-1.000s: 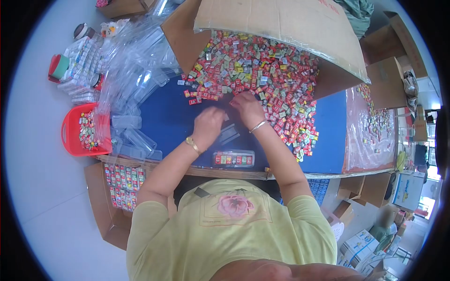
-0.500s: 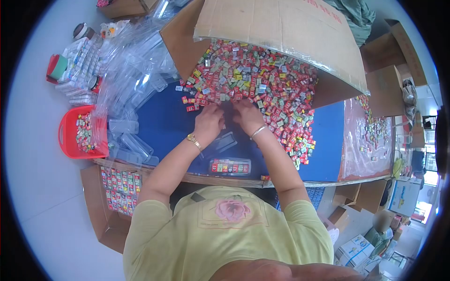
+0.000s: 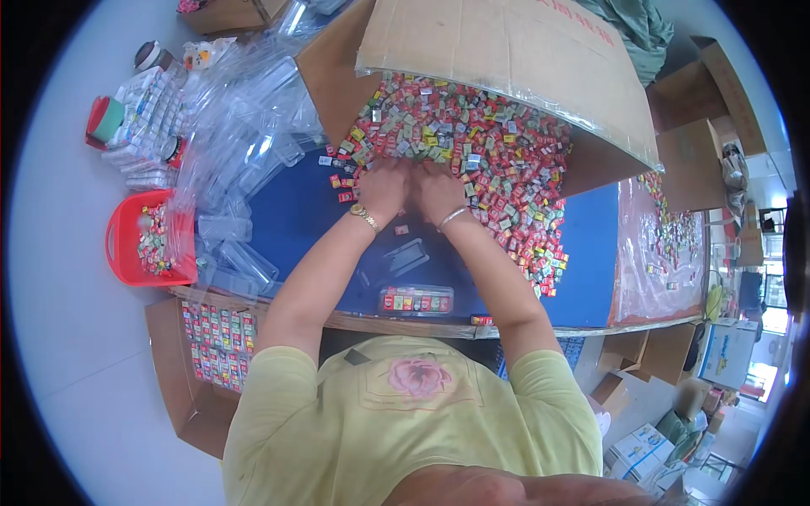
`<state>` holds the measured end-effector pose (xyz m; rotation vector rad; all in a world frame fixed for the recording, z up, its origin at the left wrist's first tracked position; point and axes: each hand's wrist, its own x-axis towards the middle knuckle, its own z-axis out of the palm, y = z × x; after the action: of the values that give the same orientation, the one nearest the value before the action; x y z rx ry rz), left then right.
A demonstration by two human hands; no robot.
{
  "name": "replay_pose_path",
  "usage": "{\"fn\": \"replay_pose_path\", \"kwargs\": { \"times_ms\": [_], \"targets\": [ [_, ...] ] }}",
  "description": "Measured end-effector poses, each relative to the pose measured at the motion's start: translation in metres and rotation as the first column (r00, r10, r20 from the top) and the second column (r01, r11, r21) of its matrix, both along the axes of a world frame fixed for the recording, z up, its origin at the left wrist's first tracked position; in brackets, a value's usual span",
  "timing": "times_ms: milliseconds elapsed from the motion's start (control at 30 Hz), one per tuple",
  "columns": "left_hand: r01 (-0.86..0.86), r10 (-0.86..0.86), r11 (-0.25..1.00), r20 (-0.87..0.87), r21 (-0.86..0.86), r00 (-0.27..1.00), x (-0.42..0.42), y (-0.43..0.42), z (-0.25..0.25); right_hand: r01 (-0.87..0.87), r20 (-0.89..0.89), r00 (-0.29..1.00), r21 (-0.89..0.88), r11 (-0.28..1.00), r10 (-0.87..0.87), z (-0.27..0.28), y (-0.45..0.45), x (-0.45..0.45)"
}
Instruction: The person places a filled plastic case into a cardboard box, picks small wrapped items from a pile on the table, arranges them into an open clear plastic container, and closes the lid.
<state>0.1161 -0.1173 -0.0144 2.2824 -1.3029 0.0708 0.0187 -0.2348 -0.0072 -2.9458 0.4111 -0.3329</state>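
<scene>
My left hand (image 3: pixel 385 189), with a gold watch at its wrist, reaches into the front of a heap of small coloured boxes (image 3: pixel 498 181). Beside it, almost touching, my right hand (image 3: pixel 438 193) wears a bracelet and reaches into the same heap. The fingers of both hands are bent down and mostly hidden, so what they hold cannot be seen. One loose small red box (image 3: pixel 402 229) lies on the blue mat (image 3: pixel 316 215) below the hands. Nearer me are a clear plastic piece (image 3: pixel 407 256) and a clear case (image 3: pixel 416 300) with a row of small boxes inside.
A large cardboard box (image 3: pixel 506 51) lies tipped over the heap. Clear plastic cases (image 3: pixel 245 126) pile up at left, near a red basket (image 3: pixel 123 244) of small boxes. An open carton (image 3: pixel 169 337) with packed rows stands below the table edge. Another person (image 3: pixel 685 426) is at far right.
Both hands have moved forward, deeper into the edge of the heap, and closer together. A single small red box now shows on the mat below them.
</scene>
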Motion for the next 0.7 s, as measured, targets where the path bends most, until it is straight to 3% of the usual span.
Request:
{"fn": "replay_pose_path", "kwargs": {
  "times_ms": [67,167,367,500,567,700],
  "targets": [
    [-0.015,0.015,1.0,0.001,0.01,1.0,-0.001,-0.002,-0.002,0.068,-0.05,0.997,0.039,0.997,-0.066,0.001,0.005,-0.007],
    [0.01,-0.002,0.993,0.072,-0.117,0.997,-0.003,-0.007,-0.01,0.058,-0.108,0.993,0.067,0.996,-0.051,0.004,0.013,-0.02],
    [0.005,-0.002,0.999,0.045,-0.051,0.999,-0.001,-0.006,-0.01,0.074,-0.179,0.983,0.13,0.989,-0.05,0.003,0.018,-0.023],
    [-0.059,0.057,0.994,-0.02,-0.095,0.998,-0.013,0.033,0.014,-0.005,-0.088,0.996,0.19,0.982,0.022,0.004,-0.008,-0.03],
    [-0.074,0.068,0.989,-0.052,-0.128,0.996,-0.025,0.054,0.015,0.126,0.136,0.977,0.263,0.956,-0.166,-0.004,-0.036,-0.013],
    [-0.071,0.065,0.995,-0.076,-0.076,0.995,-0.038,0.072,0.007,0.198,0.085,0.972,0.198,0.96,-0.218,-0.001,-0.051,0.023]
  ]
}}
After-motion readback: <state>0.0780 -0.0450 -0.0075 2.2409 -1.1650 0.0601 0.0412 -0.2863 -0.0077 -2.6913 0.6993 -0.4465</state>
